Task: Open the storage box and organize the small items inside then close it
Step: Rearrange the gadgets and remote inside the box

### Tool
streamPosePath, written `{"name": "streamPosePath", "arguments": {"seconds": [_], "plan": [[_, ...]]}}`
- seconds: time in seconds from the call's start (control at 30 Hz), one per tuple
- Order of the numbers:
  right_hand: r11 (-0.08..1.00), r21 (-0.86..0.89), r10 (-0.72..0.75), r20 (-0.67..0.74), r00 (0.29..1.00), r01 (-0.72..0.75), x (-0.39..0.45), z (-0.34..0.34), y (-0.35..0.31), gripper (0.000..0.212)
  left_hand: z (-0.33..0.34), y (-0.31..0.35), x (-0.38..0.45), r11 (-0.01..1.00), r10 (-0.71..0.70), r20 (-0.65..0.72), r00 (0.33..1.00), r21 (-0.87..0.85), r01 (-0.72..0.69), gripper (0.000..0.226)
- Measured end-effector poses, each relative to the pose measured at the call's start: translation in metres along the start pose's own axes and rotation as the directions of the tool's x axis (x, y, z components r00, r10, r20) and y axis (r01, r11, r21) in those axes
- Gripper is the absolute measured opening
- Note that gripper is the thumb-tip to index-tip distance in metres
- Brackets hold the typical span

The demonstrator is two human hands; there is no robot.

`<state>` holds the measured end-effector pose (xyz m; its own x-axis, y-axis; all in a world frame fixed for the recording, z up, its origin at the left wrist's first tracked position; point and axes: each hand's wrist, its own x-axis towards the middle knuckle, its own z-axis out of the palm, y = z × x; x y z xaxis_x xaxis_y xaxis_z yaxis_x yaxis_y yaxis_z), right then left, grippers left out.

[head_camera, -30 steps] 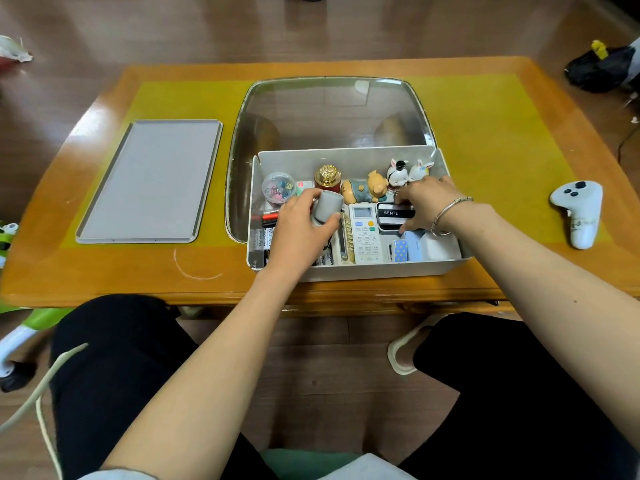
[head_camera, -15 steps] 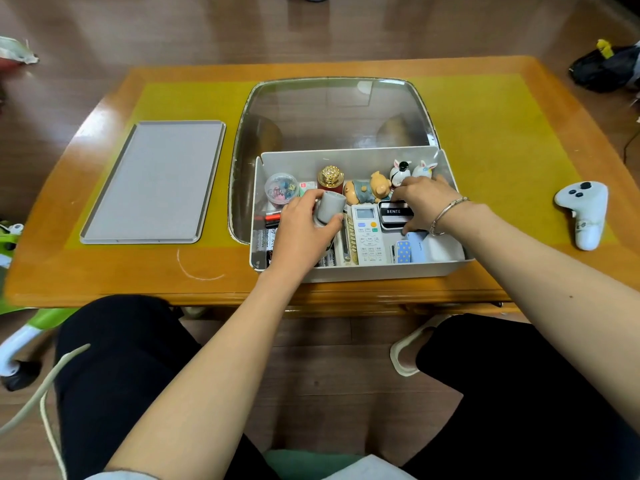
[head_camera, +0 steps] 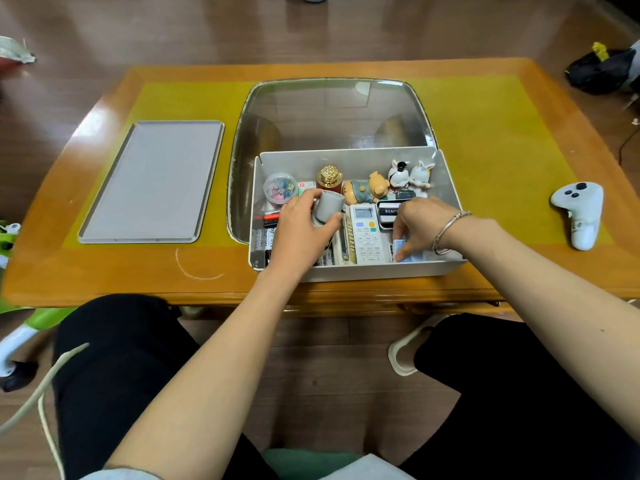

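A: Where is the storage box [head_camera: 349,270] now?

B: At the table's [head_camera: 485,109] near edge, about the middle, already open. Its flat grey lid [head_camera: 152,181] lies apart, toward the left edge.

A: And the hands?

B: The left hand [head_camera: 301,233] is curled round a small grey cylinder [head_camera: 327,206], lifted over the left part of the box. The right hand [head_camera: 420,225] reaches into the right front corner, fingers bent on a small blue packet [head_camera: 403,249]; it looks like a pinch, though the fingertips are partly hidden.

A: How would the box handle?

B: I'd judge it light, stiff plastic with smooth walls, best held by both short sides. The loose contents would shift if it tilted. The little figurines [head_camera: 410,173] along the back wall look breakable, and the gold-capped bottle [head_camera: 329,176] too.

A: Any writing?

B: A black case [head_camera: 389,211] shows white letters, "BENTE", with the rest covered by the hand. The batteries [head_camera: 261,239] and the white remote [head_camera: 365,233] carry print too small to read.

A: Further out?

B: A clear tray [head_camera: 332,112] sits behind the box, and a white controller [head_camera: 578,209] near the right edge.
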<state>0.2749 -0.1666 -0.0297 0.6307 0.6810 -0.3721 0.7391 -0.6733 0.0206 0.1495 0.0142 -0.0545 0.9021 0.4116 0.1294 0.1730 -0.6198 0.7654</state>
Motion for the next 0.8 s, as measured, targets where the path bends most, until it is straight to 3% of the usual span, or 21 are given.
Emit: {"name": "streamPosePath", "arguments": {"seconds": [0.33, 0.43, 0.6, 0.8], "plan": [[0.999, 0.039, 0.009, 0.017, 1.0, -0.01, -0.004, -0.002, -0.002, 0.044, -0.001, 0.001, 0.0, 1.0, -0.005, 0.003, 1.0, 0.002, 0.005, 0.044], [0.993, 0.115, -0.001, -0.066, 0.998, 0.009, -0.006, -0.008, 0.003, 0.051, -0.001, 0.002, 0.0, 1.0, -0.008, 0.008, 1.0, -0.002, 0.008, 0.045], [0.981, 0.186, 0.089, -0.227, 0.97, -0.046, 0.002, -0.013, 0.022, 0.035, -0.001, 0.001, -0.001, 1.0, 0.001, 0.017, 1.0, 0.004, -0.001, 0.044], [0.977, 0.158, 0.172, -0.175, 0.969, -0.145, 0.019, 0.001, 0.028, 0.049, 0.0, 0.0, 0.002, 1.0, 0.006, 0.019, 1.0, 0.005, -0.006, 0.045]]}}
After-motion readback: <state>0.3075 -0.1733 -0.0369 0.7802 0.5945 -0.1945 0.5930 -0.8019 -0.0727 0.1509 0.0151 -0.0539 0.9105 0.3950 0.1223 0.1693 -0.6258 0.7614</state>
